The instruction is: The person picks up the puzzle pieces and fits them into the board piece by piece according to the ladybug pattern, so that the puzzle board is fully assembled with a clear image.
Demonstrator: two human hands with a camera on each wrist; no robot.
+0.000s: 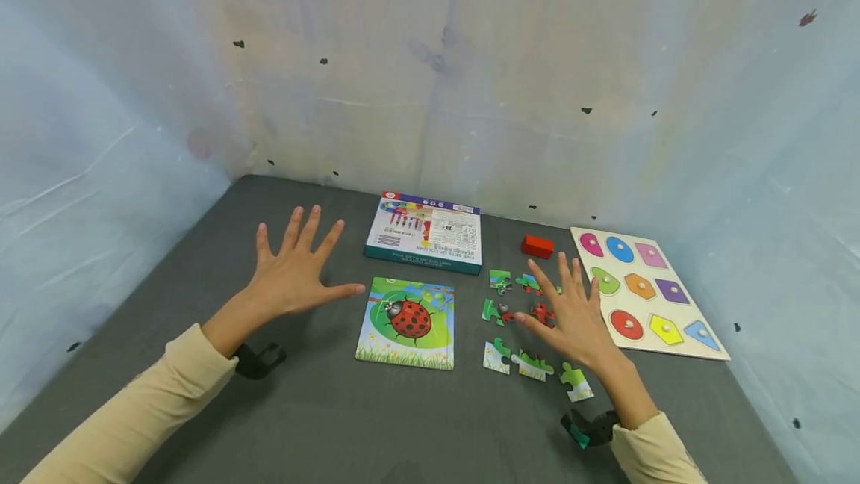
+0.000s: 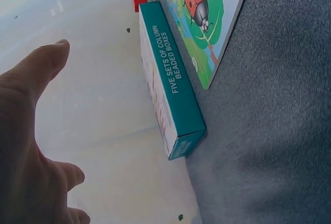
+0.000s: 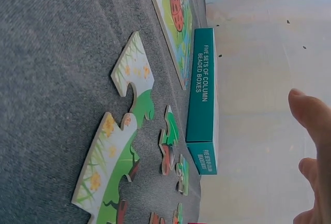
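Note:
My left hand (image 1: 289, 275) hovers over the table with fingers spread, left of the ladybug picture board (image 1: 405, 323). On the other side, my right hand (image 1: 574, 316) is also spread in the air, above loose jigsaw pieces (image 1: 533, 366) with green, white and red ladybug parts. It hides some of them in the head view. Neither hand holds anything. In the right wrist view, several jigsaw pieces (image 3: 133, 74) lie apart on the grey cloth, and the thumb (image 3: 307, 113) stands clear of them.
A flat teal-and-white box (image 1: 425, 234) lies behind the picture board. Right of it sits a small red block (image 1: 537, 246). A wooden shape-puzzle board (image 1: 648, 293) with knobbed coloured shapes lies at the right. Pale plastic sheeting (image 1: 430, 81) walls the grey table.

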